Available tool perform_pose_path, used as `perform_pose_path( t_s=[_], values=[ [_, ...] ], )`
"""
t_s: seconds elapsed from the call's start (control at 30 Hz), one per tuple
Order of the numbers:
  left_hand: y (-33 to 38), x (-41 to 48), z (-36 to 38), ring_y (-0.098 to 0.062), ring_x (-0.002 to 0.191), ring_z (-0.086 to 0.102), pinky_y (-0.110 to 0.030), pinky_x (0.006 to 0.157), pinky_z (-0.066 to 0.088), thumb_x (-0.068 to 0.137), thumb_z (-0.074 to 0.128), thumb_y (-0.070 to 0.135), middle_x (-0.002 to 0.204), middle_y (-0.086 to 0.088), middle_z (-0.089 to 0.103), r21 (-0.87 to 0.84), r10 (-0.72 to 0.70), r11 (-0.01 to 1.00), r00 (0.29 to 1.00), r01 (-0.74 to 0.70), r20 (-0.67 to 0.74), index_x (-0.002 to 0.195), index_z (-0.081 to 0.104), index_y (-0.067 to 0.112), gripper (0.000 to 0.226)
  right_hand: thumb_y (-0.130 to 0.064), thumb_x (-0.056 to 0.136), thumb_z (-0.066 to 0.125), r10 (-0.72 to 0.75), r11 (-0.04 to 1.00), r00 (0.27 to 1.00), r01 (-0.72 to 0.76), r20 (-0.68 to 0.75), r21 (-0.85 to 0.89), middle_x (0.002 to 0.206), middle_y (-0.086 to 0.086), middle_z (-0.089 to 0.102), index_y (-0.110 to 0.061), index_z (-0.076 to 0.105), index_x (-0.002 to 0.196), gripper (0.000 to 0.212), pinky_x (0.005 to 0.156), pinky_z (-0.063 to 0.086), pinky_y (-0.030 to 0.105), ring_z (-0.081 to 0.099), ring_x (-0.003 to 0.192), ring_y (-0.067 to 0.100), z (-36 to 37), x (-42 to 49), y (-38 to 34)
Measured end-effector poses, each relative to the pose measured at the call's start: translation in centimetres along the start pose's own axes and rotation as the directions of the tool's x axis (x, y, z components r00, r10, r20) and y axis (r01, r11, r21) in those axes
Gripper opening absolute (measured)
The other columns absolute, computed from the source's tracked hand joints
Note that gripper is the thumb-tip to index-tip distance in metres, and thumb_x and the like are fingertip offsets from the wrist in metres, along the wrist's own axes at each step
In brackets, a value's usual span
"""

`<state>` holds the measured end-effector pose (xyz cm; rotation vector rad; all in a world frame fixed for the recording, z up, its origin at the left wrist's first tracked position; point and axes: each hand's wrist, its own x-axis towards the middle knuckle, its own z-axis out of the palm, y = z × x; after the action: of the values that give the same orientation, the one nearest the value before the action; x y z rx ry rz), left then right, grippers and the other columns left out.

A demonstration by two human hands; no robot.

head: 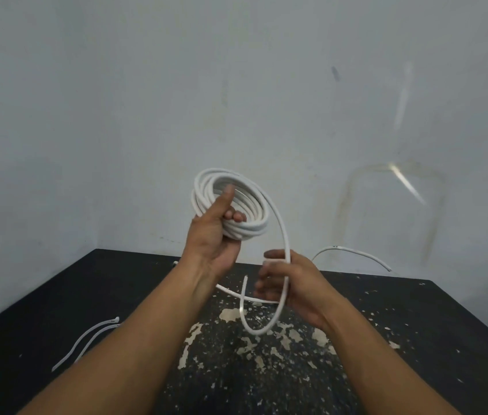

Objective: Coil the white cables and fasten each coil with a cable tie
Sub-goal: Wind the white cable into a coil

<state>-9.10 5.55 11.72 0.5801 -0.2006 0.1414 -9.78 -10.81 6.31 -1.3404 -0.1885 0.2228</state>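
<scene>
The left hand (215,235) grips the coil (254,215) above the middle of the table (57,295), the right hand (298,283) curls round the loose tail (285,232), and a slackened grasp could let the springy loops unwind.

Gripping a round white coil (254,226) up high with the left hand (216,238), holding its loose tail (284,232) in the right hand (292,283), over a chipped black table (416,324) with two white cable ties (87,335) near left and another white cable (353,251) far right.
</scene>
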Motion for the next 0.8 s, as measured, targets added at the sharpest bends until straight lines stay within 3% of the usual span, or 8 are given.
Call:
perform_pose_path(
  t_s=[0.07,0.17,0.3,0.43,0.6,0.7,0.73,0.8],
  values=[
    [0.6,1.0,0.7,-0.01,0.046,0.054,-0.024,0.055,0.054,0.071,0.082,0.017,0.051,0.001,0.054,-0.009,0.061,0.998,0.998,-0.061,-0.018,0.082,0.067,0.014,0.019,0.007,0.094,0.06,0.045,0.986,0.999,-0.047,-0.015,-0.158,0.086,0.018,0.067,-0.001,0.053,0.122,0.029,0.086,0.062,0.054,0.071,0.08,0.033,-0.2,-0.1,1.1],
    [1.4,1.8,1.1,-0.012,0.05,0.057,-0.026,0.056,0.055,0.066,0.084,0.026,0.055,0.0,0.058,0.091,0.193,0.978,0.979,-0.188,-0.059,0.079,0.064,0.016,0.026,-0.002,0.102,0.053,0.033,0.959,0.996,-0.054,-0.079,-0.279,0.086,0.015,0.067,-0.006,0.056,0.119,0.017,0.088,0.061,0.055,0.074,0.081,0.029,-0.4,0.1,2.3],
    [1.9,2.1,0.7,-0.013,0.055,0.06,-0.033,0.069,0.055,0.065,0.085,0.036,0.057,0.0,0.063,0.268,0.32,0.919,0.944,-0.291,-0.073,0.071,0.063,0.017,0.029,-0.019,0.108,0.048,-0.061,0.95,0.988,0.013,-0.142,-0.313,0.091,0.018,0.062,-0.017,0.053,0.119,0.012,0.072,0.065,0.049,0.072,0.071,0.027,0.1,0.4,2.7],
    [1.4,1.6,0.0,-0.01,0.05,0.06,-0.025,0.053,0.05,0.062,0.085,0.04,0.057,-0.001,0.065,0.498,0.437,0.79,0.898,-0.359,-0.046,0.077,0.065,0.011,0.038,-0.022,0.109,0.044,-0.094,0.871,0.98,-0.004,-0.175,-0.491,0.083,0.011,0.056,-0.022,0.061,0.128,0.025,0.054,0.058,0.032,0.056,0.061,0.019,0.3,0.8,2.9],
    [0.2,1.2,-1.9,-0.014,0.058,0.067,-0.03,0.06,0.06,0.059,0.087,0.044,0.066,-0.005,0.068,0.768,0.426,0.532,0.897,-0.356,0.12,0.088,0.068,0.0,0.056,-0.021,0.107,0.051,0.054,0.602,0.998,-0.022,0.014,-0.798,0.084,-0.001,0.059,-0.026,0.059,0.141,0.036,0.05,0.048,0.025,0.053,0.063,0.014,0.5,0.8,1.8],
    [-0.5,0.9,-3.1,-0.024,0.064,0.066,-0.035,0.059,0.062,0.054,0.088,0.049,0.071,-0.023,0.067,0.845,0.36,0.403,0.909,-0.353,0.209,0.087,0.063,-0.006,0.068,-0.017,0.103,0.055,0.172,0.42,0.978,0.035,0.118,-0.907,0.088,0.003,0.066,-0.022,0.065,0.132,0.032,0.056,0.05,0.03,0.057,0.066,0.015,0.9,0.3,0.5],
    [-0.6,0.7,-3.3,-0.027,0.063,0.063,-0.039,0.058,0.061,0.052,0.087,0.052,0.074,-0.031,0.065,0.859,0.338,0.369,0.912,-0.355,0.232,0.086,0.061,-0.008,0.073,-0.016,0.102,0.055,0.209,0.401,0.967,0.053,0.148,-0.914,0.087,0.003,0.067,-0.018,0.068,0.126,0.027,0.058,0.05,0.03,0.057,0.064,0.014,1.0,0.1,0.0],
    [-1.0,0.5,-4.0,-0.026,0.059,0.055,-0.05,0.056,0.056,0.051,0.087,0.055,0.072,-0.036,0.058,0.89,0.278,0.311,0.927,-0.334,0.251,0.08,0.055,-0.008,0.077,-0.015,0.103,0.053,0.312,0.482,0.921,0.059,0.233,-0.874,0.077,0.002,0.067,-0.006,0.068,0.114,0.02,0.054,0.046,0.029,0.054,0.056,0.011,1.0,-0.4,-1.0]
  ],
)
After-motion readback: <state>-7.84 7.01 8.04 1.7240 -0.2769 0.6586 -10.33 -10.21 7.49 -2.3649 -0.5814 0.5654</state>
